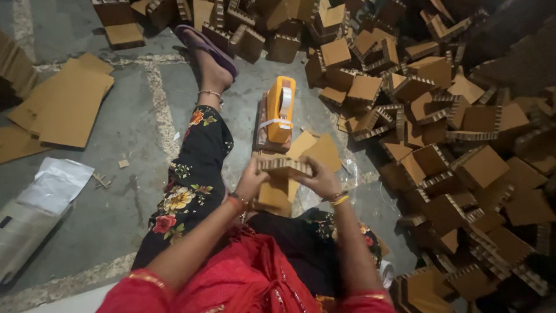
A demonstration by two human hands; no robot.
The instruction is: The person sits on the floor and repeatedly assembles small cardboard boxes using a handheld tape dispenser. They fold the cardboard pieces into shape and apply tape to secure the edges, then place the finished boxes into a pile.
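The person is sitting on the concrete floor (127, 133) and gripping a honeycomb cardboard piece (284, 166) with both hands. The left hand (250, 181) is pinching the left end of the piece, its grip pressed onto the ridged edge, while the right hand (322, 181) is clamping the right end, fingers curled over the top. Directly below the grips, flat brown cardboard pieces (275, 194) are lying in a short stack on the person's lap. Just beyond the grips, a yellow tape dispenser (281, 109) is standing on a small stack of cardboard. To the right of the right grip, a large heap of folded cardboard blocks (457, 145) is spreading across the floor. Well left of the left grip, flat cardboard sheets (66, 104) are lying near a white plastic-wrapped bundle (40, 203).
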